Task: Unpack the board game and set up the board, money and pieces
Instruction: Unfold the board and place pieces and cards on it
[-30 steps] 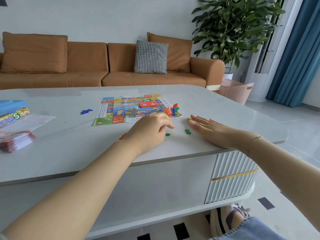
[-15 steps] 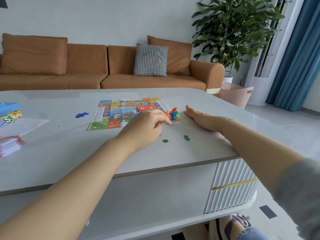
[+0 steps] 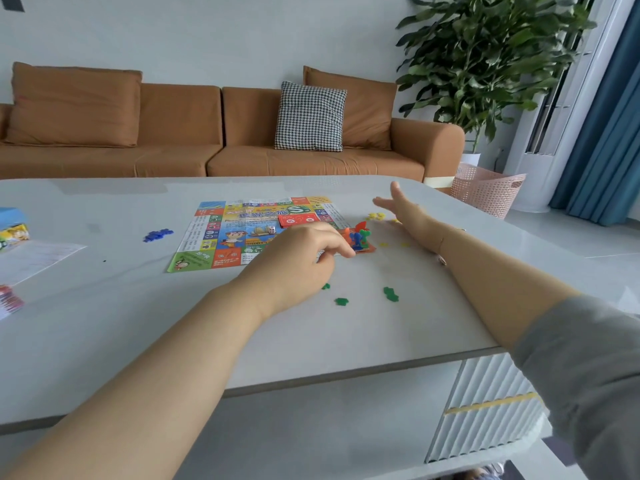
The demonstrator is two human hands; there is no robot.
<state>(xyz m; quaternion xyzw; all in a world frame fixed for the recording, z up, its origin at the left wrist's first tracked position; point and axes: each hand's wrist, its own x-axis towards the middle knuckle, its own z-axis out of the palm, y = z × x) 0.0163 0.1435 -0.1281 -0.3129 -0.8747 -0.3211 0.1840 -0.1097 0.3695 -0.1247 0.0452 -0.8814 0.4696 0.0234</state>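
Our left hand [image 3: 298, 261] curls loosely over the board [image 3: 249, 233], gripping nothing we can see; right hand [image 3: 408, 214] fingers spread near yellow pieces [image 3: 376, 216].

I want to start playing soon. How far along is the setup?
Done: the board lies unfolded on the table, with red cards, a die and standing pawns on it. In hand: the left hand curls by the pawns; whether its grip holds anything is unclear. The right hand reaches, open, toward yellow pieces. Left: green pieces and blue pieces lie scattered; the money stack sits aside.
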